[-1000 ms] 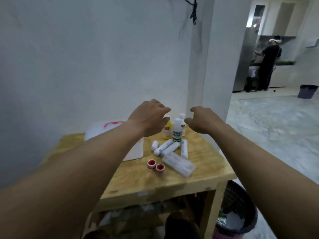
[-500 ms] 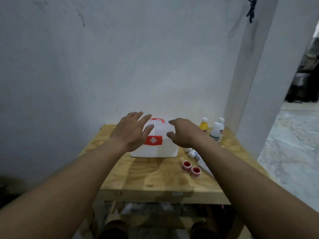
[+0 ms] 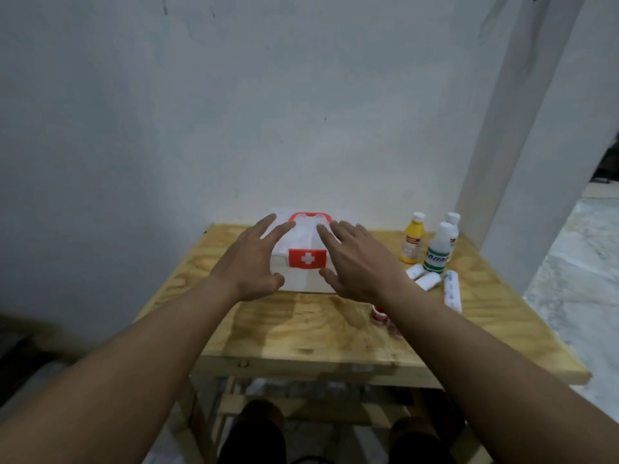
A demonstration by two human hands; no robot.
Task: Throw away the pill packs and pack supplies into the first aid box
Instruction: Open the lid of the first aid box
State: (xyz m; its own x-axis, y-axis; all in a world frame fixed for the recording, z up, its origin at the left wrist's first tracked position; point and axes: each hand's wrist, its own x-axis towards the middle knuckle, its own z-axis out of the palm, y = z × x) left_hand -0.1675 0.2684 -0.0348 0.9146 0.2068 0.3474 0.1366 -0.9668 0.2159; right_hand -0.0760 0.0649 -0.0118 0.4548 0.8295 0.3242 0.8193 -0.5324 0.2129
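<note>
One first aid box (image 3: 307,258) stands at the middle of the far edge of the surface (image 3: 301,333), close to the wall (image 3: 268,112). It is smooth white plastic, boxy with rounded corners, with a red handle on its lid and a red label bearing a white cross on the near face.

Two hands are at the box. The left hand (image 3: 249,262) is spread wide at the box's left side and the right hand (image 3: 356,262) is spread wide at its right side. Both have straight fingers and hold nothing. Whether they touch the plastic I cannot tell.

Three bottles stand upright in the far right corner: one yellow bottle (image 3: 411,242) and two pale bottles (image 3: 438,246), all with white caps. Just in front of them, three white bandage rolls (image 3: 428,281) lie on their sides, soft and cylindrical. Nearer the front edge, small red-and-white tape rolls (image 3: 378,313) peek from behind the right forearm, and their number cannot be counted.

The surface is bare plywood with a visible grain, on a light wooden frame. The wall is rough white plaster, a white pillar (image 3: 522,162) rises at the right, and the floor (image 3: 576,262) beyond it looks like grey marbled stone.
</note>
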